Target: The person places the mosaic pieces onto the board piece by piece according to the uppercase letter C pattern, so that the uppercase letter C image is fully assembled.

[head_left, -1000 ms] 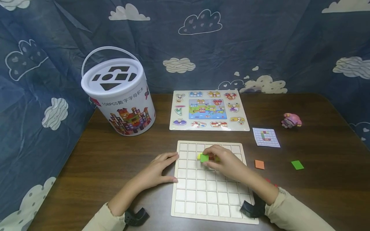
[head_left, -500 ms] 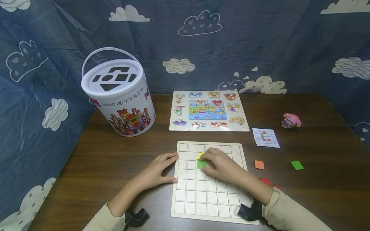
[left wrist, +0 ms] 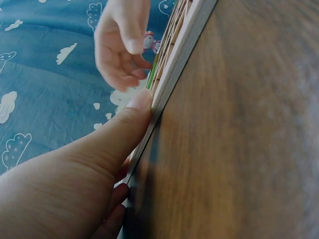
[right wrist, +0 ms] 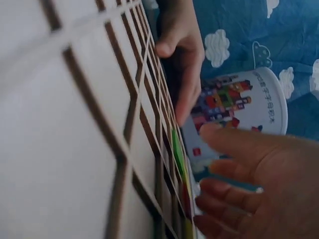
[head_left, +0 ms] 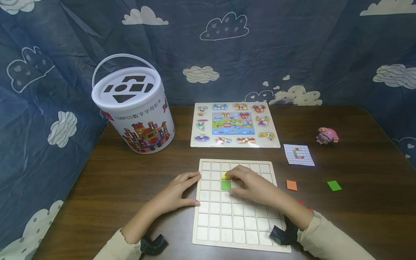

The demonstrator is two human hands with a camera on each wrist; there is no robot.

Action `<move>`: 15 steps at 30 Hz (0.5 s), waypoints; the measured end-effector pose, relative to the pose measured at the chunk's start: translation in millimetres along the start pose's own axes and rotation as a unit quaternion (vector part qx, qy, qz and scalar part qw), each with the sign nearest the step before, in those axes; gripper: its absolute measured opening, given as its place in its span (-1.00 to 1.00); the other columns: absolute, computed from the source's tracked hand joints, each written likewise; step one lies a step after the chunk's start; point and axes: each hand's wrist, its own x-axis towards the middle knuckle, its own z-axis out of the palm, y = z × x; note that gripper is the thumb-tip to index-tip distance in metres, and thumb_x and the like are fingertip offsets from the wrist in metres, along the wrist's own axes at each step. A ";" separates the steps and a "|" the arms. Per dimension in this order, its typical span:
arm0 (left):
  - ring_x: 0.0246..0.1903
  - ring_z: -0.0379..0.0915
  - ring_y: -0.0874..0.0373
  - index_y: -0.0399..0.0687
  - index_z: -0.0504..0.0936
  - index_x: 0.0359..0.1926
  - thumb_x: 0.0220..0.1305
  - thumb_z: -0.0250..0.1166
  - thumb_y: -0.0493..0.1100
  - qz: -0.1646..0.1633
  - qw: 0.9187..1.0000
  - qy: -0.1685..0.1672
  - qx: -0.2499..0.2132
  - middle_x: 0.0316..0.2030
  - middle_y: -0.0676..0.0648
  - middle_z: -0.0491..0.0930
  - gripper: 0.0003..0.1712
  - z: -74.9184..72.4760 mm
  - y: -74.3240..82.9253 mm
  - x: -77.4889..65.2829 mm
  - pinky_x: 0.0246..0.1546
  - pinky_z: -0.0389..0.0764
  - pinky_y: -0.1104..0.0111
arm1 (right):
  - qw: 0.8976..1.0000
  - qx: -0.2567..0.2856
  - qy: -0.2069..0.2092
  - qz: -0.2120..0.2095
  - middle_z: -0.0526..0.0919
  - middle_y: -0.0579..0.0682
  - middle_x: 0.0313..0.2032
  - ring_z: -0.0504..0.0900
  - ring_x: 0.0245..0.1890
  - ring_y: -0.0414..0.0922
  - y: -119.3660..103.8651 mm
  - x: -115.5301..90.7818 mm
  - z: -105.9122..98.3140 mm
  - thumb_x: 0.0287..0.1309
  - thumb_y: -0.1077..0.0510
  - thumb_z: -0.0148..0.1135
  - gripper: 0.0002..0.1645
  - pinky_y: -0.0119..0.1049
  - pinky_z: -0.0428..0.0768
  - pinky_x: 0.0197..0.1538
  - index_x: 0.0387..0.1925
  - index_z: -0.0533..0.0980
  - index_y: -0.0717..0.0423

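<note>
A pale wooden grid board point(head_left: 220, 219) lies in front of me. My left hand point(head_left: 175, 192) rests its fingertips and thumb against the board's left edge. A green square tile point(head_left: 225, 185) sits in a cell of the board, directly below a yellow tile point(head_left: 224, 176). Just right of the green tile, my right hand point(head_left: 252, 185) hovers over the board with loosely bent fingers and holds nothing. In the right wrist view a red tile point(right wrist: 186, 200) shows beyond the green one; the right hand mostly covers that row in the head view.
An orange tile point(head_left: 291, 185), a green tile point(head_left: 334, 185) and partly hidden red tiles lie right of the board. Behind are a pattern card point(head_left: 299, 155), a picture puzzle point(head_left: 235, 143), a pink toy point(head_left: 327, 135) and a white bucket point(head_left: 133, 108).
My right hand has set the green tile into the cell below the yellow one, let go and drawn slightly to the right. The left hand has stayed at the board's edge.
</note>
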 end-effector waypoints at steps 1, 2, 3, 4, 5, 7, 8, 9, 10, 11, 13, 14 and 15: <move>0.21 0.05 0.12 0.00 0.20 0.32 -0.03 0.24 0.28 0.000 1.000 0.000 0.001 0.25 0.01 0.18 -0.07 0.2 -0.2 0.0 0.14 0.19 0.15 | 1.000 0.008 0.000 0.001 0.47 -0.11 -0.08 0.42 -0.10 -0.19 -0.7 -2.2 -4.2 0.01 0.04 0.30 -0.48 -0.19 0.40 0.00 0.03 0.43 0.10; 0.21 0.05 0.11 0.00 0.20 0.32 -0.04 0.24 0.28 0.000 1.000 0.000 0.001 0.25 0.01 0.18 -0.07 0.3 -0.2 0.0 0.14 0.19 0.15 | 1.000 0.014 0.003 0.000 0.46 -0.10 -0.04 0.42 -0.06 -0.18 -0.7 -4.8 -8.3 0.02 0.03 0.29 -0.45 -0.18 0.40 0.01 0.06 0.41 0.10; 0.21 0.05 0.11 0.00 0.20 0.32 -0.03 0.23 0.29 0.000 1.000 0.000 0.001 0.25 0.01 0.18 -0.07 0.4 -0.3 0.0 0.14 0.18 0.15 | 1.000 0.018 0.008 -0.001 0.44 -0.10 -0.02 0.41 -0.02 -0.16 -0.6 -8.0 -12.8 0.02 0.02 0.29 -0.42 -0.16 0.40 0.02 0.08 0.39 0.09; 0.21 0.05 0.11 0.00 0.19 0.32 -0.03 0.23 0.29 0.000 1.000 -0.001 0.001 0.25 0.01 0.18 -0.07 0.5 -0.3 0.0 0.14 0.18 0.15 | 1.000 0.018 0.018 -0.003 0.44 -0.09 0.01 0.40 0.01 -0.14 -0.2 -11.7 -17.3 0.02 0.00 0.28 -0.41 -0.14 0.40 0.03 0.10 0.39 0.08; 0.21 0.05 0.12 0.01 0.19 0.32 -0.03 0.22 0.30 -0.001 1.000 -0.001 0.002 0.25 0.02 0.18 -0.07 0.5 -0.4 -0.1 0.14 0.18 0.16 | 0.999 0.018 0.029 -0.005 0.43 -0.09 0.03 0.39 0.04 -0.12 1.0 -15.8 -21.7 0.02 -0.01 0.29 -0.40 -0.11 0.39 0.04 0.10 0.38 0.07; 0.21 0.04 0.12 0.01 0.19 0.32 -0.03 0.23 0.29 -0.003 1.000 -0.002 0.001 0.25 0.02 0.18 -0.07 0.4 -0.3 -0.3 0.14 0.18 0.15 | 0.998 0.013 0.053 -0.010 0.41 -0.07 0.07 0.36 0.09 -0.08 4.7 -24.4 -30.5 0.00 -0.01 0.30 -0.38 -0.07 0.38 0.05 0.11 0.38 0.06; 0.21 0.04 0.11 0.01 0.19 0.32 -0.03 0.23 0.29 -0.003 1.000 -0.002 0.001 0.25 0.02 0.18 -0.07 0.2 -0.2 -0.4 0.14 0.18 0.15 | 0.998 0.008 0.065 -0.011 0.40 -0.05 0.07 0.36 0.09 -0.06 7.2 -29.2 -34.7 -0.01 0.00 0.31 -0.37 -0.05 0.38 0.04 0.11 0.37 0.07; 0.21 0.05 0.11 0.01 0.19 0.32 -0.03 0.23 0.28 -0.004 1.000 -0.002 0.001 0.25 0.01 0.18 -0.07 0.0 -0.1 -0.6 0.14 0.18 0.15 | 0.997 0.002 0.077 -0.009 0.40 -0.04 0.08 0.36 0.09 -0.04 9.9 -34.3 -38.9 -0.03 0.02 0.32 -0.37 -0.03 0.38 0.04 0.11 0.38 0.07; 0.21 0.05 0.11 0.01 0.19 0.32 -0.03 0.24 0.28 -0.004 1.000 -0.002 0.000 0.25 0.01 0.18 -0.07 -0.2 0.0 -0.6 0.14 0.18 0.15 | 0.996 -0.005 0.087 -0.004 0.41 -0.04 0.07 0.36 0.09 -0.03 13.0 -39.8 -43.1 -0.04 0.04 0.34 -0.37 -0.02 0.39 0.03 0.11 0.38 0.08; 0.21 0.05 0.11 0.00 0.19 0.32 -0.03 0.24 0.27 -0.004 1.000 -0.003 0.000 0.25 0.01 0.19 -0.07 -0.3 0.2 -0.5 0.14 0.18 0.14 | 0.995 -0.010 0.096 0.003 0.40 -0.03 0.07 0.36 0.09 -0.03 16.1 -45.5 -47.2 -0.05 0.06 0.35 -0.36 -0.03 0.42 -0.02 0.11 0.37 0.08; 0.21 0.05 0.11 0.00 0.19 0.32 -0.03 0.25 0.26 -0.005 1.000 -0.003 -0.001 0.25 0.01 0.19 -0.07 -0.6 0.5 -0.4 0.14 0.18 0.14 | 0.993 -0.017 0.112 0.018 0.40 0.00 0.08 0.35 0.08 0.01 22.4 -57.5 -54.7 -0.07 0.10 0.36 -0.34 -0.02 0.47 -0.09 0.12 0.36 0.09; 0.21 0.05 0.11 0.00 0.19 0.32 -0.03 0.26 0.25 -0.005 1.000 -0.003 -0.001 0.24 0.01 0.19 -0.07 -0.6 0.5 -0.4 0.14 0.18 0.14 | 0.992 -0.021 0.122 0.026 0.40 0.03 0.08 0.34 0.09 0.05 26.0 -63.7 -58.1 -0.08 0.11 0.37 -0.33 0.02 0.44 -0.06 0.12 0.36 0.08; 0.21 0.05 0.11 0.00 0.19 0.32 -0.03 0.26 0.25 -0.005 1.000 -0.003 -0.001 0.24 0.01 0.19 -0.07 -0.6 0.6 -0.3 0.14 0.18 0.14 | 0.990 -0.024 0.132 0.033 0.40 0.05 0.08 0.31 0.11 0.10 29.5 -70.1 -61.1 -0.09 0.13 0.38 -0.32 0.06 0.41 -0.05 0.13 0.36 0.07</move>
